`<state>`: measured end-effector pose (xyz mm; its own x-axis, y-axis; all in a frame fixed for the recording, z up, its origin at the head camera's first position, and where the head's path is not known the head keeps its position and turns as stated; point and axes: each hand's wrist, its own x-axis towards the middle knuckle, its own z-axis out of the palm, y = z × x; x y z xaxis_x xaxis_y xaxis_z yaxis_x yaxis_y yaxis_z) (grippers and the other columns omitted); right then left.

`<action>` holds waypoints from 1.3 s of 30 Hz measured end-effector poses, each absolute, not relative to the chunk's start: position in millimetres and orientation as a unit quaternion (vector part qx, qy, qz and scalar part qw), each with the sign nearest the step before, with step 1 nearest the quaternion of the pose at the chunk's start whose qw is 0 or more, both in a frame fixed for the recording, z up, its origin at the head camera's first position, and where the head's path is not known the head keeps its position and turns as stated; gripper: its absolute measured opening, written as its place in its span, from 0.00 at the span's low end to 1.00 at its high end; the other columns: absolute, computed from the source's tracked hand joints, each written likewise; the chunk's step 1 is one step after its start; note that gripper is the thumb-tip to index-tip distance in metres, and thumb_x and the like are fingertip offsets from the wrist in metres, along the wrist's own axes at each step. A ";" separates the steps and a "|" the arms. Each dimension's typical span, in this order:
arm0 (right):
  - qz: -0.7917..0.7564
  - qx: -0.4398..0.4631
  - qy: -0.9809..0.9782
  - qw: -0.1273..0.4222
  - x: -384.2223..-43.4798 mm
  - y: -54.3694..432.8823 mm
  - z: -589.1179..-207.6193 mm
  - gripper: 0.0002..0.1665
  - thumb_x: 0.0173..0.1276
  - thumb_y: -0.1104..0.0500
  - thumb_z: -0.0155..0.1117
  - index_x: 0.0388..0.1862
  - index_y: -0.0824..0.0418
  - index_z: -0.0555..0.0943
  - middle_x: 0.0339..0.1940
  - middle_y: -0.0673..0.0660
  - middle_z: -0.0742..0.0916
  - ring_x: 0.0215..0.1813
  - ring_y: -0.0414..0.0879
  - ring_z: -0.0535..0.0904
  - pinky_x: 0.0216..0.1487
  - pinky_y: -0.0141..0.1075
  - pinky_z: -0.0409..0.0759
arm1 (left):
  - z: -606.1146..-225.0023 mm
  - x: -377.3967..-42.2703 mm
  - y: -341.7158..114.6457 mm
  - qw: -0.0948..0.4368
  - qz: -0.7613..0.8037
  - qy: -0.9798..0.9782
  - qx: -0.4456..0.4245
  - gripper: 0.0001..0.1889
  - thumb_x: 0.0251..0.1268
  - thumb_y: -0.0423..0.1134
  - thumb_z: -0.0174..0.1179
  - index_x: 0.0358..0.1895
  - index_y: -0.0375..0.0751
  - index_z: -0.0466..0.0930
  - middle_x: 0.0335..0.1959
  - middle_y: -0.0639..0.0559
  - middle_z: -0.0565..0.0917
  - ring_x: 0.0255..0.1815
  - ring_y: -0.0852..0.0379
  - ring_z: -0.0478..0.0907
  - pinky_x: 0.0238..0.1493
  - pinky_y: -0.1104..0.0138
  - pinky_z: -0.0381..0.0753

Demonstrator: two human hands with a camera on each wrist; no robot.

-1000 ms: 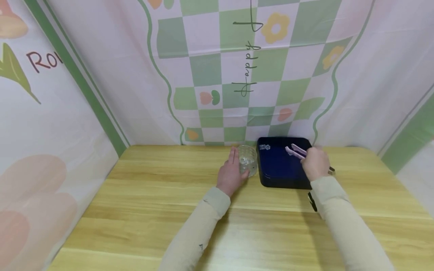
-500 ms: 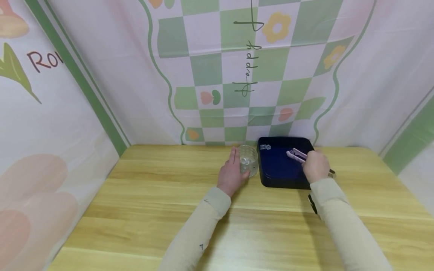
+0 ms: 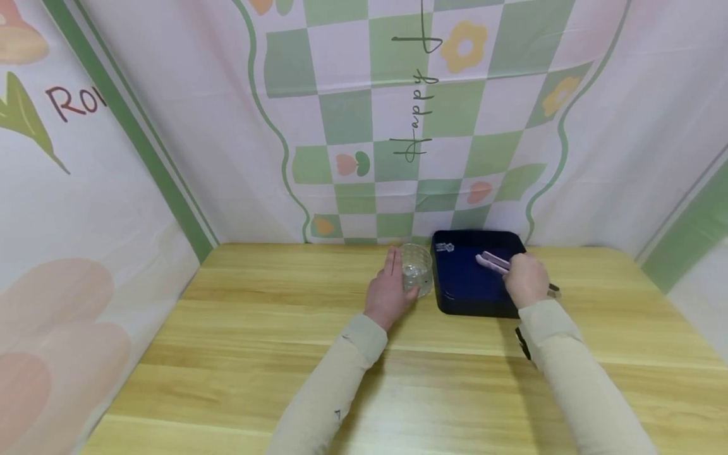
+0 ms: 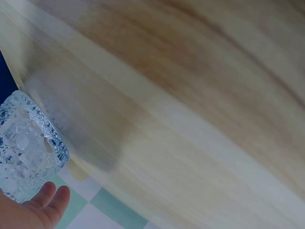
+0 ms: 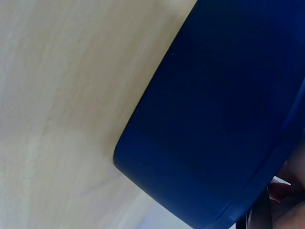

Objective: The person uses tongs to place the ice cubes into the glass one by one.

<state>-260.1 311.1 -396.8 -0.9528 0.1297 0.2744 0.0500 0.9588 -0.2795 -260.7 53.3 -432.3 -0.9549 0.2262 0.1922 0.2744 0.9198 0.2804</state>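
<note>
A clear patterned glass (image 3: 418,268) stands on the wooden table, just left of a dark blue tray (image 3: 455,308). My left hand (image 3: 388,294) touches it, fingers straight along its left side and thumb across its near side. In the left wrist view the faceted glass (image 4: 28,143) fills the left edge; whether anything is inside I cannot tell. Over the tray's right part, my right hand (image 3: 527,278) grips pale pink tongs (image 3: 492,262). Their tips point left over the tray and lie close together; I see nothing between them. A dark end (image 3: 554,290) pokes out behind that hand.
A small whitish mark or object (image 3: 445,247) is in the tray's far left corner. A checkered, flowered cloth (image 3: 398,158) hangs directly behind the table (image 3: 273,316). In the right wrist view the tray's outer wall (image 5: 209,124) takes up most of the picture.
The tong tips have come closer together, and my right hand has shifted slightly left with them. My left hand and the glass stay in place.
</note>
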 end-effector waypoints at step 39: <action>0.187 -0.015 -0.967 0.174 -258.1 322.1 -389.3 0.16 0.50 0.69 0.63 0.38 0.78 0.81 0.32 0.75 0.84 0.32 0.68 0.79 0.32 0.57 0.75 | -432.1 -259.8 53.3 0.076 -0.153 -0.977 -0.125 0.47 0.63 0.59 0.56 0.76 0.37 0.44 0.79 0.48 0.50 0.54 0.51 0.79 0.50 0.62 0.83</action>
<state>-258.1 322.1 -389.3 -0.9390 0.0940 0.3307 -0.0359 0.9298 -0.3662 -259.8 53.3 -432.1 -0.9571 0.2211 0.1873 0.2678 0.9219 0.2801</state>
